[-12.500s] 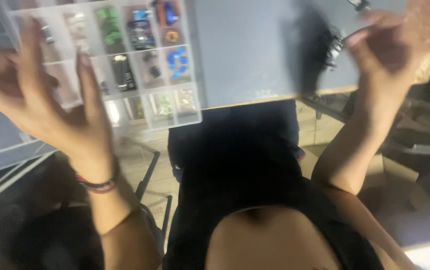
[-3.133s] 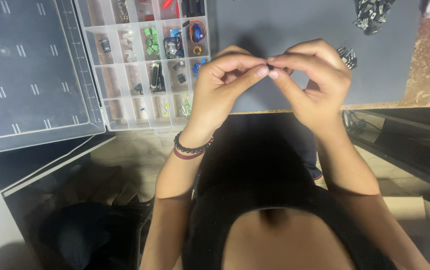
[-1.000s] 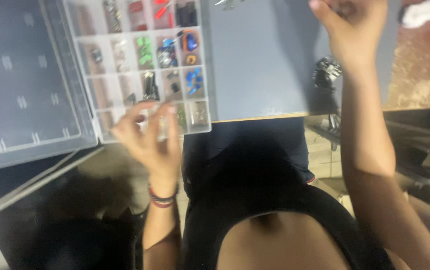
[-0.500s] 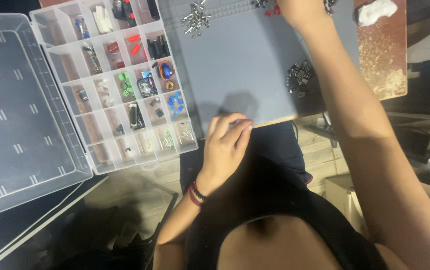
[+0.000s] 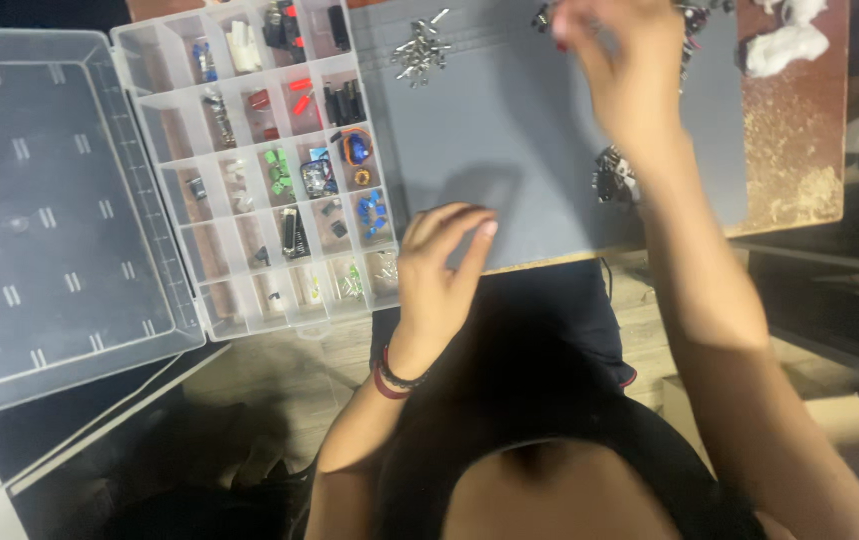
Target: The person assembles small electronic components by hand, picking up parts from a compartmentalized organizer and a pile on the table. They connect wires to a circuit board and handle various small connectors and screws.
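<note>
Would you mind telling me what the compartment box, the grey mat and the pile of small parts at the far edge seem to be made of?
Compartment box: clear, glossy plastic, apparently; the dark surface shows through its open lid.
Grey mat: matte and even, probably rubber or silicone, though the look leaves it open.
Small parts: shiny silver glints suggest metal.

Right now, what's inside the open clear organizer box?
The organizer box has a grid of compartments holding small electronic parts: green, blue, red, black and orange pieces. Its clear lid lies open beside it. The left hand is close to its corner; parts too small to identify.
</note>
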